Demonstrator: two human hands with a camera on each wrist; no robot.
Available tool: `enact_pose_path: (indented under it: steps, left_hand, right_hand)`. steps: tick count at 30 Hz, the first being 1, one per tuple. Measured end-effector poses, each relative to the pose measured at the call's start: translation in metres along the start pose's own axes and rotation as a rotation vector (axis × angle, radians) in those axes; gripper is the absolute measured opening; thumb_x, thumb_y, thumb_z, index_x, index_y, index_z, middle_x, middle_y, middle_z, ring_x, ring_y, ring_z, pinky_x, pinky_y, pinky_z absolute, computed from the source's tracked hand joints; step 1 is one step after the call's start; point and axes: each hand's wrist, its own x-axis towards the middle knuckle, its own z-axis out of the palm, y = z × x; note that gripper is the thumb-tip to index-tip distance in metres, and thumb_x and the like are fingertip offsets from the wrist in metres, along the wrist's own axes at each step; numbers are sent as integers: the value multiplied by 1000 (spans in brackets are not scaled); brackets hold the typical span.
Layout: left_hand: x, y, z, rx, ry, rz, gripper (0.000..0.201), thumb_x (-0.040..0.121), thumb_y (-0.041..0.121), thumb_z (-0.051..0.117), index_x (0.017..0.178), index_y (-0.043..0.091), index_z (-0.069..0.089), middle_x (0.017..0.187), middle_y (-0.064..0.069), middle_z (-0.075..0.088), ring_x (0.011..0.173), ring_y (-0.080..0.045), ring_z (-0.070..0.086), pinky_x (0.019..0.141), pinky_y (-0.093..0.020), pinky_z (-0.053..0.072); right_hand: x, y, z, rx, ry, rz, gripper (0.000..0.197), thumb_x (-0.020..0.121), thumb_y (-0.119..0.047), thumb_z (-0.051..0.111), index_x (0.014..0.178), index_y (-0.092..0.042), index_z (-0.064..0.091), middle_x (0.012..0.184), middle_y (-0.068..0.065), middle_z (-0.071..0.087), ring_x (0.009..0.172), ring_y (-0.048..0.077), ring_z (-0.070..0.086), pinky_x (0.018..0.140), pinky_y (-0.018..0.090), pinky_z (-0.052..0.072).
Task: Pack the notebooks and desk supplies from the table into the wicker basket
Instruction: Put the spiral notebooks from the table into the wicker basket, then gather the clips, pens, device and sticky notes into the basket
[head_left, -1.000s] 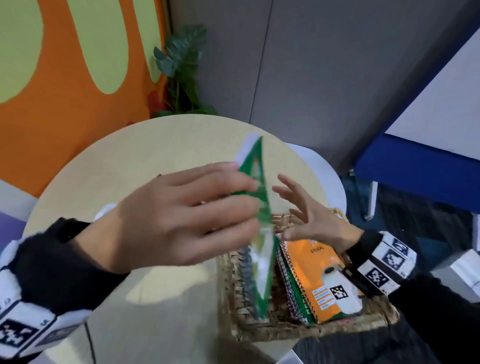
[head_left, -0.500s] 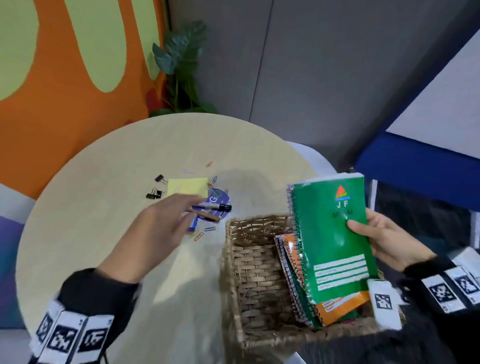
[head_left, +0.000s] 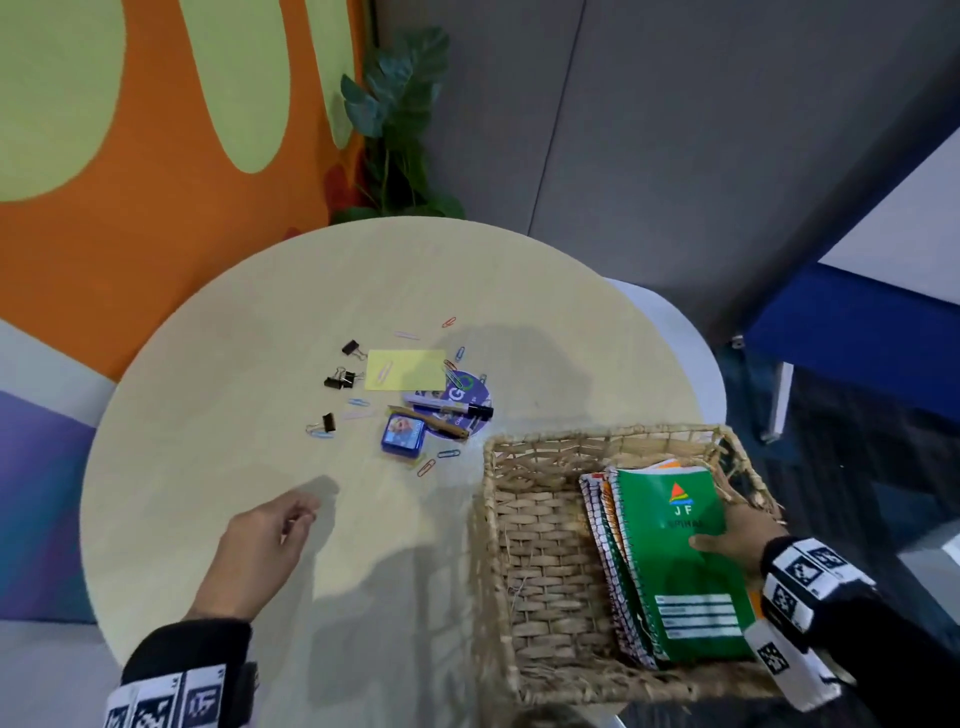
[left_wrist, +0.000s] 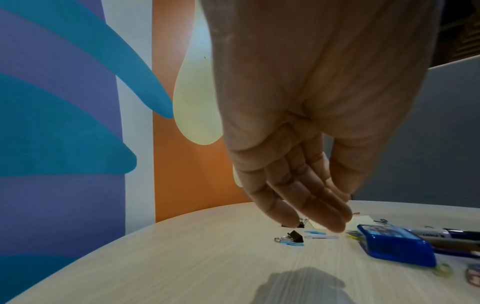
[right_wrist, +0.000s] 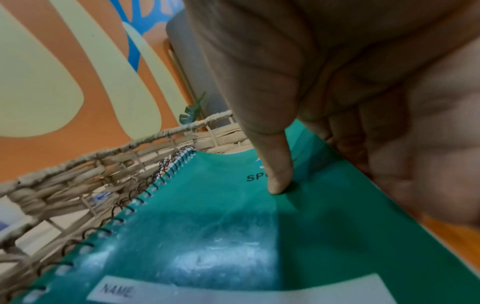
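Observation:
A green spiral notebook (head_left: 680, 566) (right_wrist: 221, 226) lies on top of other notebooks at the right side of the wicker basket (head_left: 519, 571). My right hand (head_left: 737, 540) grips its right edge, thumb (right_wrist: 278, 164) on the cover, fingers underneath. My left hand (head_left: 270, 545) (left_wrist: 311, 174) hovers over the table, fingers loosely bent, holding nothing. On the table lie a yellow sticky pad (head_left: 405, 370), a blue box (head_left: 401, 438) (left_wrist: 394, 242), markers (head_left: 447, 410), binder clips (head_left: 340, 380) and scattered paper clips.
The round table (head_left: 234, 415) has bare surface at the left and front. The basket's left half is bare weave. A potted plant (head_left: 400, 130) stands behind the table by the orange wall. A blue bench (head_left: 852, 327) is at the right.
My left hand passed the green notebook to my right hand and drew back toward me. The right hand has lowered the notebook onto the stack in the basket.

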Motion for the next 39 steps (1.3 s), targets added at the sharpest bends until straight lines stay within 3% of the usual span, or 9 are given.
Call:
enact_pose_path:
  steps: [4,8,12,19,26,30,33,36,39]
  left_hand:
    - [17,6,6,19,5,21,15,85,5,63,96,11,71,93,-5,77,80,-25,72,68,-25,44]
    - [49,34,21,-3,4,-4,33,88,18,60,119,9,60,112,-11,67,99,-28,65,86,-31,49]
    - [88,72,47,55,-114,-52,60,89,38,55,135,5,39,130,-16,49,117,-33,52,98,-38,44]
    - [127,98,70,251,-256,-136,85,82,48,60,141,2,20,138,-18,36,126,-36,42,102,-39,40]
    - [123,83,57,110,-197,-208,78,77,37,67,135,2,29,128,-17,47,118,-34,50,97,-38,46]
    - [89,67,37,-24,-129,-179,73,76,35,67,135,8,33,125,-12,50,113,-31,53,93,-35,44]
    - [62,55,33,-60,-90,-165,76,75,34,67,138,10,33,125,-10,51,113,-28,53,92,-32,44]
    - [45,47,36,-73,-73,-186,72,72,35,68,133,8,41,121,-9,53,112,-26,55,93,-29,43]
    - [36,46,37,-59,-75,-175,62,68,38,65,122,10,51,110,-7,56,104,-26,56,89,-29,44]
  right_hand:
    - [-14,-16,-6,-211,101,18,75,76,-50,65,139,-22,38,130,5,60,115,24,60,96,33,47]
    - [-39,-50,-24,-296,268,81,57,74,-52,63,122,-22,56,120,6,65,105,28,64,87,35,51]
    - [-66,-115,-56,-179,376,-150,25,85,-42,57,86,-17,58,104,12,70,83,27,60,71,30,43]
    - [-59,-237,-72,-303,394,-520,24,87,-36,54,96,-16,63,101,7,67,92,28,63,70,30,44]
    - [-22,-355,-55,-632,132,-702,22,90,-15,52,104,-2,63,89,9,58,77,28,57,67,29,45]
    - [-1,-372,-33,-820,134,-812,16,88,-22,56,93,-7,57,99,9,68,70,27,60,61,29,47]
    - [11,-371,-19,-969,144,-875,30,92,-28,52,116,-12,59,110,11,66,90,27,67,71,28,49]
    - [11,-373,-15,-1156,165,-942,41,97,-25,40,138,-19,41,126,13,55,106,28,61,71,31,45]
    - [3,-373,-19,-1137,127,-934,18,97,-19,40,108,-15,53,107,17,61,93,29,63,70,32,44]
